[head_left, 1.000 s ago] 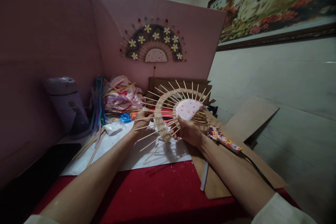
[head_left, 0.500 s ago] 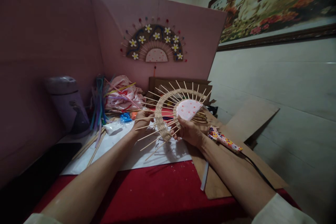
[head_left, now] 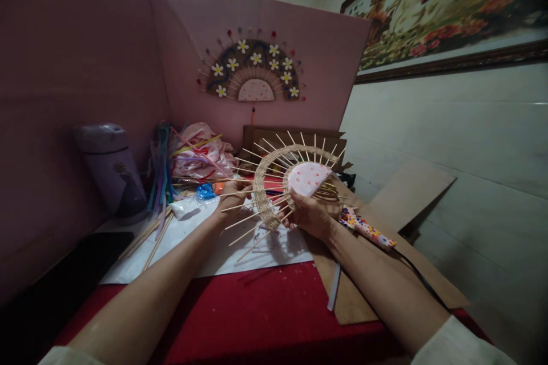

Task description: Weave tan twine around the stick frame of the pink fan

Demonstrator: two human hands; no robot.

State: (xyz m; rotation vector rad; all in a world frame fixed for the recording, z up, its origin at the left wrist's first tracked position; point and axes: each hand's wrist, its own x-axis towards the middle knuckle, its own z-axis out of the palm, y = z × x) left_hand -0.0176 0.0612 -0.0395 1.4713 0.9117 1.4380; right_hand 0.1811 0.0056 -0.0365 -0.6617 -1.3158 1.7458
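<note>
A half-round fan frame [head_left: 260, 187] is held up, tilted, over the table. Thin wooden sticks radiate from its white, pink-dotted half-disc [head_left: 307, 178], and a band of woven tan cord runs across them. My right hand [head_left: 312, 217] grips the frame at the lower edge of the half-disc, thumb on the front face. At the frame's left side, my left hand [head_left: 233, 198] closes around the outer stick ends; part of its fingers is hidden behind the sticks. On the pink panel behind hangs a similar fan [head_left: 256, 59] with white flowers.
A glue gun [head_left: 366, 228] in flowered wrapping lies on cardboard [head_left: 355, 296] at right, near a glue stick [head_left: 334, 287]. White paper [head_left: 214, 262] covers part of the red cloth [head_left: 257, 308]. A purple bottle [head_left: 113, 177], pipe cleaners [head_left: 160, 159] and loose sticks [head_left: 148, 234] stand or lie left.
</note>
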